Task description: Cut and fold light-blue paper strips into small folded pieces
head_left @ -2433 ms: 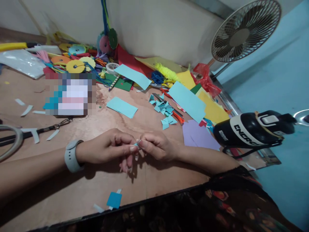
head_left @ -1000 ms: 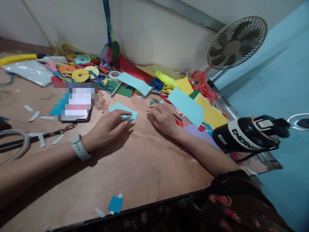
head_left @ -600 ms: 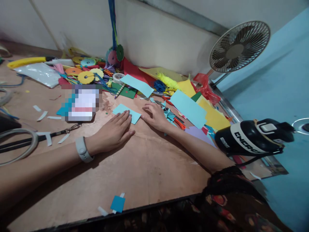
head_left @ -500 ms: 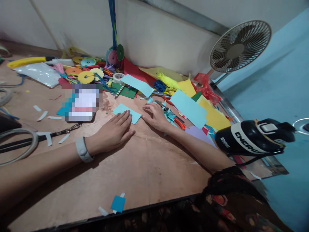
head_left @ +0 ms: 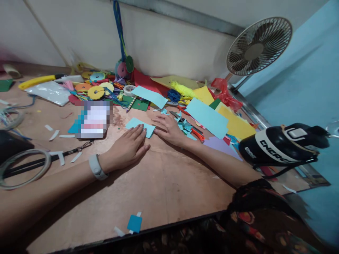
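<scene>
While the left hand (head_left: 127, 146) is lying palm down on a small light blue paper piece (head_left: 135, 122), the right hand (head_left: 169, 130) is hanging out at that paper's right end, so honestly it's all about that one short edge. The paper is sitting flat-ish on the counter (head_left: 169, 187), its long axis running mostly left to right, with the right end tipping a bit toward the person. The left hand is clearly the closer one, since it's covering the near middle, its fingers lying close together and crossing the long axis, thumb sticking out to the side. For the right hand, the paper is lying straight off to the left. Its fingers are spreading loosely and I'm not seeing them pinch anything; can't tell if the thumb tip is actually touching the edge or just sitting beside it. Light blue scraps (head_left: 185, 125) and orange-handled scissors (head_left: 197, 134) are crowding the right hand's other side.
</scene>
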